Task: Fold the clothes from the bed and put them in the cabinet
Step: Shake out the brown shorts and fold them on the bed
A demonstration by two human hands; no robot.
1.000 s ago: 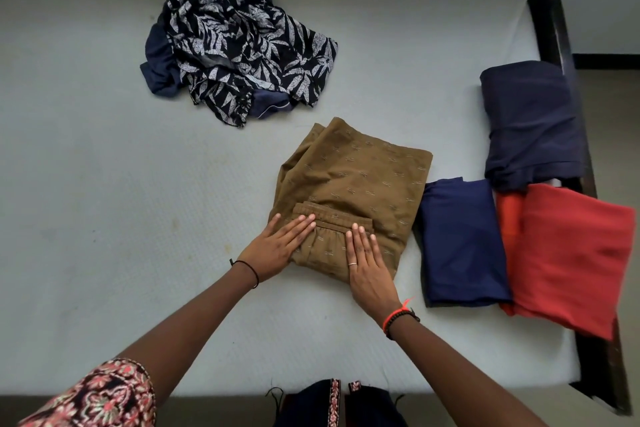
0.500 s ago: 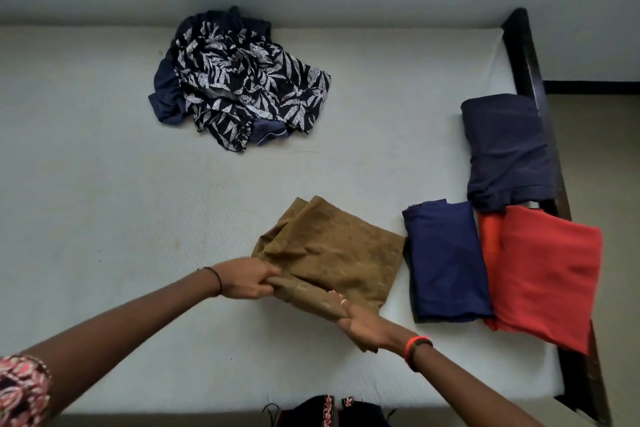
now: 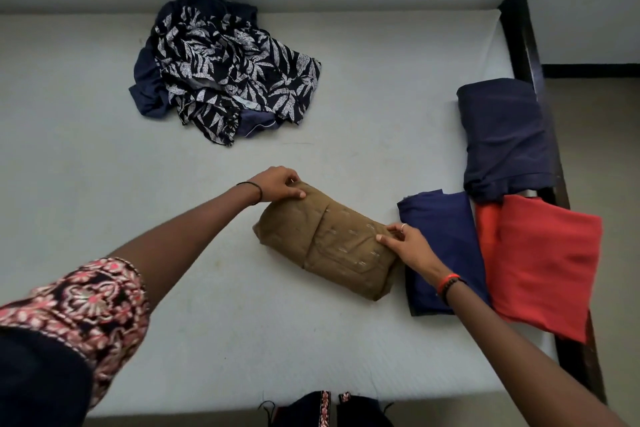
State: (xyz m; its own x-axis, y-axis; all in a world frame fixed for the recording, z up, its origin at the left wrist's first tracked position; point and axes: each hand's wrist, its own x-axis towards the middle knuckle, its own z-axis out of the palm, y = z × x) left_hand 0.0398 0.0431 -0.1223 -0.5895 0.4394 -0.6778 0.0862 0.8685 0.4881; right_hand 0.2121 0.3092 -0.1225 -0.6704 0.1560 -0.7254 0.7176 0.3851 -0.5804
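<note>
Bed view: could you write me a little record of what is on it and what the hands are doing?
Surface: bed mattress
In hand: brown garment, folded into a compact bundle
Left hand: pinches the bundle's far left corner
Right hand: pinches its right end
Folded, at right: navy piece, red piece, dark blue piece
Unfolded: leaf-print heap, crumpled at the back

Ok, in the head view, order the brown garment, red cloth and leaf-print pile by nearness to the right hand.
1. brown garment, gripped by the right hand.
2. red cloth, to its right.
3. leaf-print pile, far back left.
</note>
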